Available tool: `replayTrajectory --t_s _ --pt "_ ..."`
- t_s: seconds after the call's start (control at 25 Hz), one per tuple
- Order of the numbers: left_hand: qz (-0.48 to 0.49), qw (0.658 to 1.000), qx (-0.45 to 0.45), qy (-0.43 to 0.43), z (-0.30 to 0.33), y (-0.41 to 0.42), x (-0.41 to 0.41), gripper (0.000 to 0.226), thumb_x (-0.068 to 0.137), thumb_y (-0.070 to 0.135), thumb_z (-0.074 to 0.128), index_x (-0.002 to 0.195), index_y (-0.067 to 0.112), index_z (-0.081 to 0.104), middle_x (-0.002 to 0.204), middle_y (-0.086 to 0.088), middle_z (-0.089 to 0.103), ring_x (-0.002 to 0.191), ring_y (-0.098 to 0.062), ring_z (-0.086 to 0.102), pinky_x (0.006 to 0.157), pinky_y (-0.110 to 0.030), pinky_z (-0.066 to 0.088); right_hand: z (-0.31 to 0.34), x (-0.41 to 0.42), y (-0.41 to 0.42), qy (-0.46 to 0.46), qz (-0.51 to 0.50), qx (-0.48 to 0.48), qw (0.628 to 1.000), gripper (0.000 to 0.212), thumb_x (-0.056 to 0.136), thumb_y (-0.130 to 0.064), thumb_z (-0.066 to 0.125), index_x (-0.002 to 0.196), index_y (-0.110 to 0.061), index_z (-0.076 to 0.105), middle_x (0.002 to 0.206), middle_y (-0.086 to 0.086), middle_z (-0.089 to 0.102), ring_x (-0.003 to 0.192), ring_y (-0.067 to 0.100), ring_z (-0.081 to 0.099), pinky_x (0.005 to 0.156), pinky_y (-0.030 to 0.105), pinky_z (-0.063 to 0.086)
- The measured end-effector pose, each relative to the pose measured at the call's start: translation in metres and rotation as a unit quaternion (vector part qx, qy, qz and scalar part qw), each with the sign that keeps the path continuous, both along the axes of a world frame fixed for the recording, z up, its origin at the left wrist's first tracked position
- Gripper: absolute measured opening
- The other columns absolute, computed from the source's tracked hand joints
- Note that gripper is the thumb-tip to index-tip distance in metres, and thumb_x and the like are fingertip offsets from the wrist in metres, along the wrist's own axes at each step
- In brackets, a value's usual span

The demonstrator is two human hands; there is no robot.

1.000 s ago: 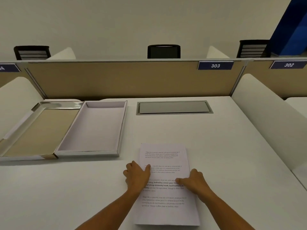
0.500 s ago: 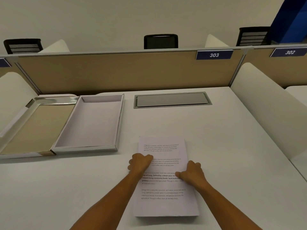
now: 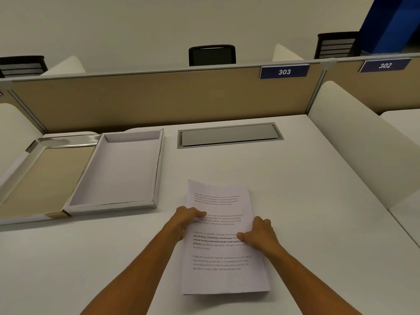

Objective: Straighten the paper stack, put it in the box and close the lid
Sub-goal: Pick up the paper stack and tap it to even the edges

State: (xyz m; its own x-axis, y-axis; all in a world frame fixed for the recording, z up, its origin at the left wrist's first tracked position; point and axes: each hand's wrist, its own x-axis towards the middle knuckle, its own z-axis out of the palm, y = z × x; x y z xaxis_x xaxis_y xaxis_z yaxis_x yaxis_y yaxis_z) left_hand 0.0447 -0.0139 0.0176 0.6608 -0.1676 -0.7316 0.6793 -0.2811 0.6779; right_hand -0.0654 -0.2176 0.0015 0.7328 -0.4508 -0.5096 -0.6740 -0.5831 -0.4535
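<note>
A stack of printed white paper (image 3: 221, 271) lies on the white desk in front of me, its far end slightly bowed upward. My left hand (image 3: 185, 221) grips the stack's left edge, thumb on top. My right hand (image 3: 259, 235) grips the right edge, thumb on the top sheet. To the left stands the open box (image 3: 118, 171), a shallow white tray with nothing in it. Its lid (image 3: 43, 176) lies flat open further left, joined to the box, with a tan inner face and silver rim.
A grey cable hatch (image 3: 229, 135) is set into the desk behind the paper. A tan partition (image 3: 159, 98) closes the back, with signs 303 and 302. White side dividers (image 3: 363, 142) flank the desk on the right and left. Black chairs stand beyond the partition.
Both hands have closed from lying flat on the sheets to gripping the stack's side edges. The far end of the stack now bows up a little. The camera tilted.
</note>
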Motion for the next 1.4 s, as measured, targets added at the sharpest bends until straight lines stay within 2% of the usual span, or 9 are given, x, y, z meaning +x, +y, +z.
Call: replayTrajectory --t_s 0.2,0.36,0.52,0.68,0.8,0.88,1.04,1.24,1.4 --pt "0.043 0.998 -0.044 -0.011 -0.013 0.011 -0.01 0.037 0.078 -0.002 0.075 0.113 -0.003 0.065 0.086 -0.017 0.078 0.071 -0.034 0.076 0.056 -0.042 0.062 -0.002 0.0 -0.002 -0.003 -0.024 0.038 0.999 0.08 0.073 -0.044 0.08 0.133 -0.007 0.043 0.13 0.016 0.045 0.116 0.031 0.055 0.094 0.037 0.051" --pt "-0.013 0.992 -0.088 -0.095 -0.015 0.012 -0.019 0.047 0.083 0.014 0.075 0.124 0.013 0.053 0.112 -0.013 0.073 0.088 -0.031 0.075 0.067 -0.044 0.063 -0.002 0.001 -0.003 0.001 -0.039 0.052 0.998 0.09 0.074 -0.043 0.08 0.142 -0.007 0.033 0.14 0.017 0.04 0.129 0.033 0.044 0.108 0.041 0.042" --pt "-0.035 0.979 -0.061 -0.189 -0.006 0.009 -0.032 0.043 0.086 0.023 0.073 0.121 0.024 0.048 0.114 -0.007 0.069 0.081 -0.023 0.077 0.061 -0.037 0.063 -0.003 -0.001 -0.006 0.004 -0.058 0.097 0.994 0.091 0.074 -0.041 0.08 0.144 -0.008 0.032 0.143 0.016 0.036 0.131 0.033 0.042 0.108 0.043 0.042" --pt "-0.034 0.966 -0.104 -0.235 0.01 0.012 -0.045 0.05 0.079 0.033 0.077 0.12 0.03 0.049 0.112 -0.005 0.07 0.082 -0.029 0.076 0.068 -0.049 0.063 0.004 -0.005 -0.025 -0.104 -0.131 0.311 0.935 0.095 0.062 -0.055 0.085 0.137 -0.009 0.048 0.138 0.009 0.054 0.123 0.028 0.055 0.108 0.048 0.044" --pt "-0.035 0.955 -0.139 -0.26 0.03 0.015 -0.051 0.051 0.075 0.036 0.077 0.119 0.036 0.051 0.111 -0.003 0.07 0.084 -0.031 0.076 0.066 -0.049 0.063 0.01 -0.012 -0.036 -0.168 -0.154 0.422 0.878 0.095 0.068 -0.047 0.085 0.143 -0.017 0.034 0.132 0.008 0.06 0.117 0.028 0.062 0.104 0.051 0.048" --pt "-0.035 0.949 -0.164 -0.267 0.041 0.015 -0.055 0.05 0.075 0.034 0.077 0.119 0.038 0.052 0.111 -0.001 0.07 0.086 -0.033 0.075 0.066 -0.049 0.063 0.012 -0.019 -0.036 -0.189 -0.133 0.47 0.852 0.084 0.071 -0.044 0.084 0.139 -0.018 0.042 0.125 0.008 0.069 0.109 0.03 0.069 0.094 0.053 0.055" --pt "-0.034 0.938 -0.159 -0.306 0.057 0.017 -0.055 0.049 0.075 0.033 0.074 0.119 0.039 0.053 0.112 0.001 0.07 0.091 -0.03 0.074 0.072 -0.052 0.063 0.032 -0.024 -0.029 -0.293 -0.093 0.437 0.845 0.06 0.075 -0.046 0.076 0.127 -0.02 0.06 0.112 0.003 0.075 0.097 0.027 0.074 0.073 0.044 0.062" --pt "0.009 0.916 -0.146 -0.373 0.063 0.012 -0.055 0.047 0.076 0.034 0.069 0.12 0.036 0.051 0.111 0.002 0.068 0.096 -0.026 0.07 0.072 -0.042 0.064 0.057 -0.023 -0.006 -0.381 -0.064 0.359 0.85 0.039 0.087 -0.044 0.061 0.124 -0.037 0.056 0.107 -0.014 0.072 0.098 0.011 0.071 0.068 0.027 0.061" --pt "0.042 0.898 -0.156 -0.409 0.056 0.008 -0.064 0.046 0.079 0.027 0.066 0.121 0.036 0.05 0.109 0.002 0.066 0.098 -0.024 0.068 0.074 -0.04 0.063 0.055 -0.027 0.006 -0.405 -0.054 0.344 0.845 0.039 0.092 -0.039 0.056 0.131 -0.038 0.051 0.112 -0.011 0.068 0.104 0.013 0.068 0.074 0.032 0.062"
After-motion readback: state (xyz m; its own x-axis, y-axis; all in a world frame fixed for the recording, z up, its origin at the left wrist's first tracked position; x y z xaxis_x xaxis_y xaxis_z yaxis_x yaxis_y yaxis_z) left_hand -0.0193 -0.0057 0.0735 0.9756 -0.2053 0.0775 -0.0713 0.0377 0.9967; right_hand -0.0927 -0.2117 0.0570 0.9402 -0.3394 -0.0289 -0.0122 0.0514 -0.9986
